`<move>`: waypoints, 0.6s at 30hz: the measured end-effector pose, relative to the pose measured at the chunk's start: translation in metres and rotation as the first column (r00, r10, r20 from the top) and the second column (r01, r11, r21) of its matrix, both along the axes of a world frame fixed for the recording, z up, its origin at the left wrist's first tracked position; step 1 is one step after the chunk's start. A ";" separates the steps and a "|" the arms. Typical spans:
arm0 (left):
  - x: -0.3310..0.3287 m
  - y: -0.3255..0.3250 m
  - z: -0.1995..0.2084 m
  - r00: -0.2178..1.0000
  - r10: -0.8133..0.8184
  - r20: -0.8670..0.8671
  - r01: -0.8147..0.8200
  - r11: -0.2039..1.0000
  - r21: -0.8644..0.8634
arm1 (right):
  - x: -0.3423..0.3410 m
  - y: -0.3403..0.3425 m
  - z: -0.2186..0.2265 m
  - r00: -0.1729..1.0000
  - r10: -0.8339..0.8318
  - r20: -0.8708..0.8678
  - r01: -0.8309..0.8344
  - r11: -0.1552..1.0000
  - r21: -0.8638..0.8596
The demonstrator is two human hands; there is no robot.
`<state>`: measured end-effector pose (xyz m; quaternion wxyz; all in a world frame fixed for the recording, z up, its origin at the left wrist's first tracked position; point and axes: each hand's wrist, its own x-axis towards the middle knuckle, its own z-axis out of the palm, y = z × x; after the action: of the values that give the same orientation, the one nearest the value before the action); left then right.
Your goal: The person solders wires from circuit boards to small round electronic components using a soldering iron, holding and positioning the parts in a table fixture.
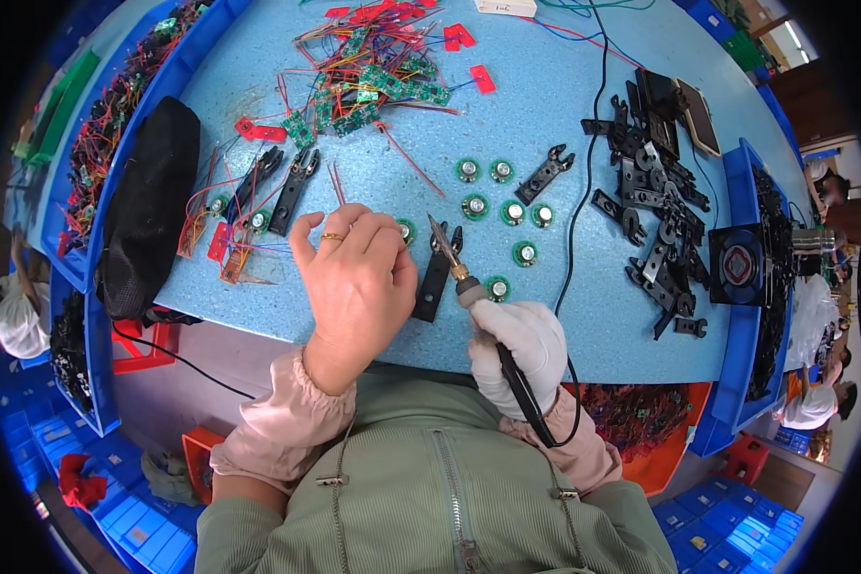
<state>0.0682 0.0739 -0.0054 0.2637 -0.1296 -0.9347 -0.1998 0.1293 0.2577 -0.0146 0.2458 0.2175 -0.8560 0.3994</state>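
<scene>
My bare left hand [357, 282], with a ring on one finger, is closed over the table, fingers curled downward. Thin red wires [337, 184] stick out just past its fingers; what the fingertips hold is hidden beneath. A small round green-rimmed part [406, 231] shows beside its knuckles. In a white glove, my right hand [523, 349] grips a soldering iron [518, 378], its tip pointing up and left. That tip lies over a black plastic clip-ended housing [434, 280]. Several round silver-and-green parts [475, 207] sit right of the iron, near another black housing [545, 175].
Wired green circuit boards [383, 84] are heaped at the back. Black housings [655, 201] pile up at right, beside a small fan [739, 266]. A black cable [584, 206] crosses the table. Blue bins [741, 364] flank the sides; a black bag [150, 206] lies left.
</scene>
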 end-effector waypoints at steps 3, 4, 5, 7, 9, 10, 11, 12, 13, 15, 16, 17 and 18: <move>0.000 -0.001 0.000 1.000 0.001 -0.006 -0.001 1.000 -0.014 | 0.002 0.002 0.003 0.994 0.025 0.110 -0.027 1.000 0.014; 0.000 0.000 0.001 1.000 -0.002 -0.006 0.002 1.000 -0.013 | 0.001 0.002 0.005 0.994 0.022 0.110 -0.024 1.000 0.014; 0.000 0.001 0.001 1.000 -0.006 -0.006 0.006 1.000 -0.015 | -0.003 0.002 0.008 0.995 0.019 0.103 -0.022 0.999 0.032; 0.000 0.001 0.002 1.000 -0.007 -0.004 0.007 1.000 -0.021 | -0.013 -0.002 0.013 0.996 0.018 0.089 -0.024 0.998 0.064; 0.000 0.000 0.002 1.000 -0.007 -0.002 0.007 1.000 -0.025 | -0.024 -0.006 0.017 0.996 0.019 0.082 -0.026 0.997 0.079; 0.001 -0.001 0.002 1.000 -0.009 0.004 0.010 0.999 -0.036 | -0.032 -0.009 0.019 0.998 0.026 0.056 -0.031 0.995 0.091; 0.001 -0.001 0.002 1.000 -0.013 0.011 0.014 0.999 -0.044 | -0.039 -0.012 0.021 0.999 0.030 0.030 -0.033 0.994 0.104; 0.001 -0.001 0.002 1.000 -0.017 0.017 0.018 0.998 -0.053 | -0.044 -0.014 0.022 0.999 0.036 0.004 -0.037 0.992 0.117; 0.002 -0.002 0.002 1.000 -0.019 0.024 0.021 0.998 -0.062 | -0.047 -0.016 0.023 0.999 0.043 -0.022 -0.040 0.991 0.129; 0.003 -0.003 0.005 0.999 -0.024 0.034 0.025 0.999 -0.042 | -0.049 -0.017 0.019 0.998 0.056 -0.006 -0.055 0.990 0.133; 0.004 -0.004 0.009 0.999 -0.030 0.045 0.031 0.999 -0.021 | -0.050 -0.018 0.017 0.998 0.068 0.011 -0.068 0.988 0.136; 0.006 -0.006 0.013 0.998 -0.036 0.057 0.036 0.999 -0.001 | -0.051 -0.019 0.014 0.996 0.080 0.028 -0.083 0.987 0.138; 0.007 -0.008 0.017 0.997 -0.040 0.068 0.039 0.999 0.019 | -0.052 -0.020 0.012 0.995 0.094 0.045 -0.099 0.985 0.140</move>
<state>0.0757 0.0661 0.0113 0.2285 -0.1390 -0.9387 -0.2175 0.0772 0.2375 -0.0027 0.1936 0.2679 -0.8754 0.3528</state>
